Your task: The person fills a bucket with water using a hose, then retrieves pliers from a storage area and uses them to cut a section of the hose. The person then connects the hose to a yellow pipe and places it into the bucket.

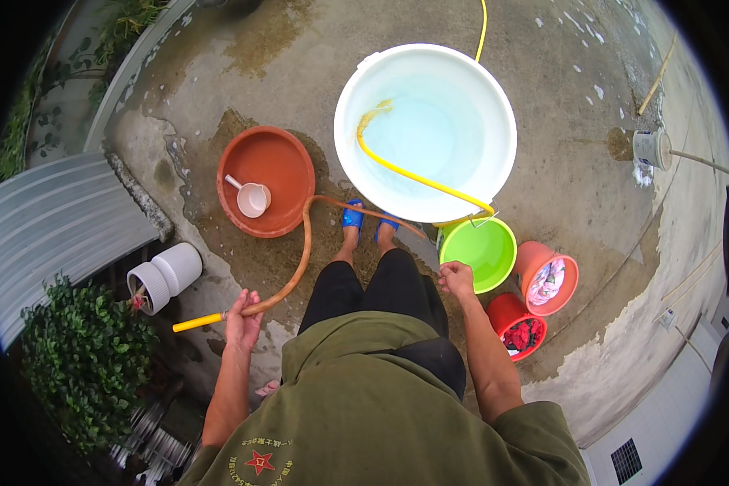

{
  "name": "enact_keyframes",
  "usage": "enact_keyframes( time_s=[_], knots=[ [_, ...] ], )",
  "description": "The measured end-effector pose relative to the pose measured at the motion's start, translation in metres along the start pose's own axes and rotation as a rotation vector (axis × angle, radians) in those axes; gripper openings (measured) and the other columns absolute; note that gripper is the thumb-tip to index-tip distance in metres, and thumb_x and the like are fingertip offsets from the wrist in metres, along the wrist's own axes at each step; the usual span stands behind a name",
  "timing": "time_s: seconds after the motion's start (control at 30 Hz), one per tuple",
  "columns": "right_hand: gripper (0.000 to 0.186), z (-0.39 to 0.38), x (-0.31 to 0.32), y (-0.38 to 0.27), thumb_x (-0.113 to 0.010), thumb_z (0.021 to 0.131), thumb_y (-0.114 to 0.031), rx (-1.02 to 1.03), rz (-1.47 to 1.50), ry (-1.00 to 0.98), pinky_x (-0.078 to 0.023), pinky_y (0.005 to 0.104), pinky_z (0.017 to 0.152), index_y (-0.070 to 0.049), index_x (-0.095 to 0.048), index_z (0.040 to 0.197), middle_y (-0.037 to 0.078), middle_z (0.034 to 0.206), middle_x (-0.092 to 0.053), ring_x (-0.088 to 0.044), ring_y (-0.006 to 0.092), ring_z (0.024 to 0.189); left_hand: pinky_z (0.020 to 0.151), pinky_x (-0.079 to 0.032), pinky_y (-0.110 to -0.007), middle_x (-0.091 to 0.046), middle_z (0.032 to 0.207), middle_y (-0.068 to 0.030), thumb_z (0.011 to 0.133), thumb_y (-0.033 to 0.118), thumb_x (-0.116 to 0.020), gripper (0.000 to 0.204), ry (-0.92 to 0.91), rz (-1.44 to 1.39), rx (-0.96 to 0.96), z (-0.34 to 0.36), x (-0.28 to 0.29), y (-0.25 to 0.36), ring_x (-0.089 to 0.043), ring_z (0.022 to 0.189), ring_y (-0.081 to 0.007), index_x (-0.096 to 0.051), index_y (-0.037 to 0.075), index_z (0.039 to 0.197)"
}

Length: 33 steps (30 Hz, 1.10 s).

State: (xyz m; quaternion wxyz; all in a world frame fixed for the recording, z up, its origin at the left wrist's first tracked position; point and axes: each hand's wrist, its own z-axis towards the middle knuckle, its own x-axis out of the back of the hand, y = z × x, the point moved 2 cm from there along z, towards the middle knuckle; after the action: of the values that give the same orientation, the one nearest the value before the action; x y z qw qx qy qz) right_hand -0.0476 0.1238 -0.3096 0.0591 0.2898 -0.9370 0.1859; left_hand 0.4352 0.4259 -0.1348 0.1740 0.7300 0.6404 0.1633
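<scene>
My left hand (243, 320) holds an orange hose (303, 251) near its yellow end (198, 321); the hose curves past a terracotta-red basin (269, 166) with a pale dipper (253, 199) in it. My right hand (457, 278) has curled fingers over the left rim of a green bucket (490, 251); whether it grips anything is hidden. A large white tub (429, 89) holds water, with a yellow hose (413, 176) running into it over its front rim. My feet, in blue slippers (351, 215), stand between these.
At right are pink (559, 300) and red (506, 312) buckets with cloth, plus a pail (650, 150) with a pole. At left are a corrugated sheet (65, 227), white ribbed containers (178, 267) and a leafy plant (81, 360). A pale wall (632, 397) borders the right.
</scene>
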Motion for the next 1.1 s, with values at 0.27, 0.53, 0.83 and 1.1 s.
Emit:
enact_keyframes(
  time_s=[0.27,0.53,0.83,1.1],
  knots=[
    [0.015,-0.003,0.001,-0.004,-0.067,0.100,-0.012,-0.013,0.012,-0.001,-0.057,0.0304,0.055,-0.004,-0.074,0.110,0.004,0.090,-0.075,-0.072,0.0136,0.069,0.104,-0.054,-0.041,-0.070,0.114,-0.0052,0.104,0.021,-0.072,0.024,0.004,0.063,-0.005,-0.002,-0.006,-0.001,-0.068,0.108,-0.0181,-0.065,0.010,0.124],
    [0.015,-0.005,0.001,-0.008,-0.067,0.099,-0.011,-0.010,0.021,0.005,-0.056,0.0302,0.054,-0.003,-0.074,0.109,0.005,0.089,-0.075,-0.071,0.0136,0.068,0.100,-0.055,-0.039,-0.071,0.114,-0.0053,0.104,0.021,-0.073,0.025,0.000,0.057,-0.001,-0.003,-0.009,-0.002,-0.068,0.105,-0.0175,-0.065,0.010,0.125],
    [0.013,-0.006,0.000,-0.009,-0.068,0.101,-0.012,0.004,0.067,0.014,-0.050,0.0282,0.046,-0.001,-0.073,0.105,0.005,0.082,-0.070,-0.067,0.0123,0.061,0.098,-0.056,-0.039,-0.071,0.116,-0.0067,0.104,0.021,-0.072,0.028,-0.005,0.045,0.002,-0.001,-0.007,-0.003,-0.069,0.104,-0.0181,-0.063,0.010,0.128],
    [0.015,-0.002,0.000,-0.005,-0.069,0.101,-0.015,-0.004,0.049,0.012,-0.052,0.0283,0.049,-0.002,-0.073,0.107,0.004,0.083,-0.072,-0.068,0.0124,0.063,0.099,-0.056,-0.041,-0.071,0.117,-0.0082,0.105,0.020,-0.071,0.030,-0.001,0.053,-0.001,0.001,-0.007,-0.003,-0.069,0.105,-0.0192,-0.060,0.009,0.130]
  ],
)
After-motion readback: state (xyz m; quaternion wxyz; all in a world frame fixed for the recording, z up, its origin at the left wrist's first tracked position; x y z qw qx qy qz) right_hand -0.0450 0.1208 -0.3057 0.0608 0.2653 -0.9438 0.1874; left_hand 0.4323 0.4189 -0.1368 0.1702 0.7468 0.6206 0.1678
